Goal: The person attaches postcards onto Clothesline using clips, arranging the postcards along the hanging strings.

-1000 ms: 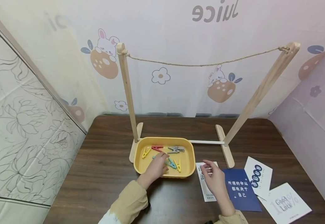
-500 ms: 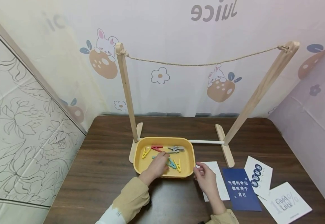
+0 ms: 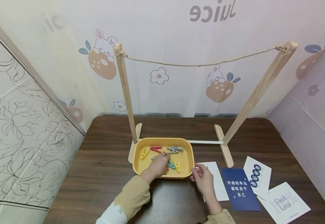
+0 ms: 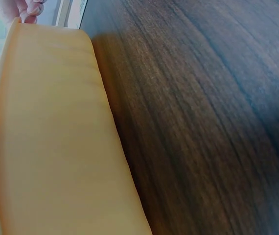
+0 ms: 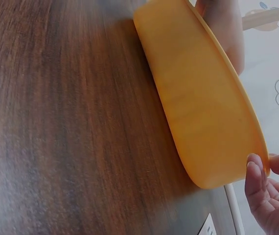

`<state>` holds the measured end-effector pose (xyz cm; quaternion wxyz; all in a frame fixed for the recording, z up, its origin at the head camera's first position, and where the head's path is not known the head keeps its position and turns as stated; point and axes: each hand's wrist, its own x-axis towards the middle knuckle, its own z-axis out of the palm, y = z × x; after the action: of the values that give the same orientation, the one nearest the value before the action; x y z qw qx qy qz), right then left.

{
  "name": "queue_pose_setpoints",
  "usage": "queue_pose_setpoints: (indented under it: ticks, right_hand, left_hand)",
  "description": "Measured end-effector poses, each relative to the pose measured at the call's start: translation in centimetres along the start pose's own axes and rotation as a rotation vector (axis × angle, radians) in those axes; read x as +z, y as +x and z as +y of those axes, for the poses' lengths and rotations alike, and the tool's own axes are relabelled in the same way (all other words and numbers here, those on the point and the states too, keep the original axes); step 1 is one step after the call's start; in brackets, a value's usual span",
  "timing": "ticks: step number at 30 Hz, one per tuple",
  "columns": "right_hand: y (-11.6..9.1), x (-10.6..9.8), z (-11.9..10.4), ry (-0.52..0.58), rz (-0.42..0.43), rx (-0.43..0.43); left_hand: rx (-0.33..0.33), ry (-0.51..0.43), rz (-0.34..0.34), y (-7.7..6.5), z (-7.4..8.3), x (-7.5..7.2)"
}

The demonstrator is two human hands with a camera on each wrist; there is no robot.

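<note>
A yellow plastic tray (image 3: 140, 166) stands on the table with several clothespins in it. Inside lie a red clothespin (image 3: 156, 149), grey clothespins (image 3: 175, 150), yellow clothespins (image 3: 144, 153) and a blue clothespin (image 3: 171, 165). My left hand (image 3: 157, 166) reaches over the front rim with its fingers down beside the blue clothespin; its fingertips are hidden, so whether it pinches anything is unclear. My right hand (image 3: 204, 182) pinches the tray's front right corner, thumb and finger on either side of the rim, as the right wrist view shows of this hand (image 5: 276, 205).
Behind the tray stands a wooden frame (image 3: 239, 119) with a twine line (image 3: 199, 65) strung between its posts. Cards lie on the right: a white card (image 3: 217, 180) partly under my right hand, a dark blue card (image 3: 241, 189), and two more white cards (image 3: 285, 202).
My right hand has moved left from above the white card to the tray's corner and taken hold of its rim. The left hand has stayed nearly still in the tray.
</note>
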<state>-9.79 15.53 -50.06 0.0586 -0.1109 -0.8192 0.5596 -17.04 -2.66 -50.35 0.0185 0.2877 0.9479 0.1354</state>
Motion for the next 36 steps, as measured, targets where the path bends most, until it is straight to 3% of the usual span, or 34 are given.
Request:
queue_pose_setpoints:
  ticks: [14, 20, 28, 36]
  right_hand:
    - [-0.07, 0.29, -0.37, -0.015, 0.021, 0.026]
    - [0.05, 0.29, -0.45, -0.019, 0.018, 0.048]
    - [0.02, 0.22, -0.53, 0.002, 0.007, 0.059]
    - [0.02, 0.27, -0.5, -0.001, 0.016, 0.057]
  left_hand:
    - [0.014, 0.061, -0.005, 0.4, -0.23, 0.75]
    - [-0.004, 0.029, -0.012, 0.56, -0.44, 0.86]
    - [0.037, -0.01, 0.014, 0.35, -0.62, 0.8]
    - [0.028, -0.047, -0.037, 0.02, -0.64, 0.06]
